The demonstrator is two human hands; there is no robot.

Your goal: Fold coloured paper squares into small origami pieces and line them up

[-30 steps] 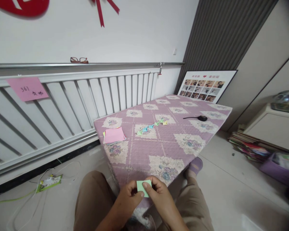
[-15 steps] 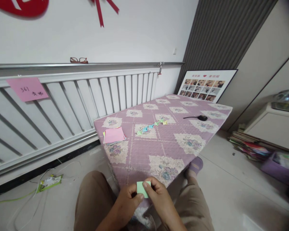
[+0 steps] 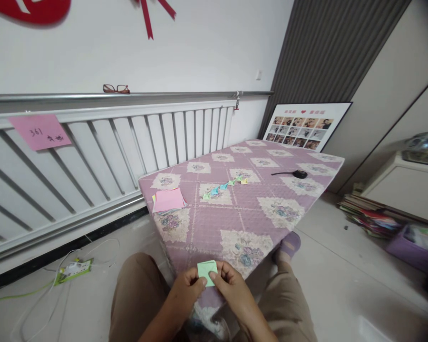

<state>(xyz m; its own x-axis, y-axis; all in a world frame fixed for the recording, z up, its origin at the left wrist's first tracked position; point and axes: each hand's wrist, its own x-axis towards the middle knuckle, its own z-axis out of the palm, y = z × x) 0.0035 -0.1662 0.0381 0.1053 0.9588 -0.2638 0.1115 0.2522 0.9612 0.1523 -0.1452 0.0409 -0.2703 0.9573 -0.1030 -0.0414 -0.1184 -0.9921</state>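
A small folded green paper is held up at the near edge of the table. My left hand pinches its lower left side between thumb and fingers. On its right side, my right hand grips it, the thumb lying on its front. Several small folded paper pieces in green, blue and yellow lie in a slanting row on the tablecloth. To their left rests a stack of coloured paper, pink on top.
The table wears a purple flowered cloth. A black object with a thin strap lies at its right. Glasses rest on the pipe above the radiator. A power strip is on the floor at left.
Both hands have shifted slightly up and left with the green paper. The paper's top edge now shows separate layers, and more of its front is visible.
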